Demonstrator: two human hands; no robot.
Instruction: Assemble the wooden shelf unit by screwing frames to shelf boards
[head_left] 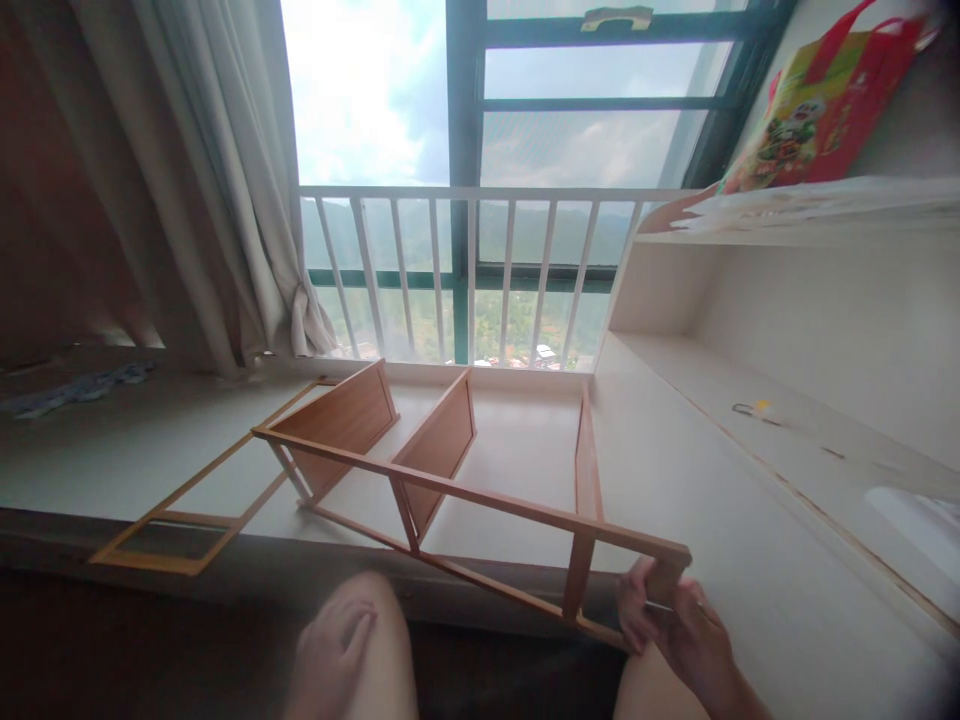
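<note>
A brown wooden shelf frame (487,492) lies on its side on a white ledge, with several boards set across between its long rails. At the frame's near right end, my right hand (694,635) is closed around the end piece, with fingers on both sides of the wood. My left hand (337,640) rests on my left knee and holds nothing; its fingers lie loosely over the knee. A lighter, yellowish wooden frame (217,520) extends from under the shelf's left end and juts past the ledge edge.
The white ledge (517,420) runs up to a white railing (472,280) before a window. A grey curtain (225,200) hangs left. On the right stands a white shelf unit (675,290) with a red and green bag (825,110) on top and small items inside.
</note>
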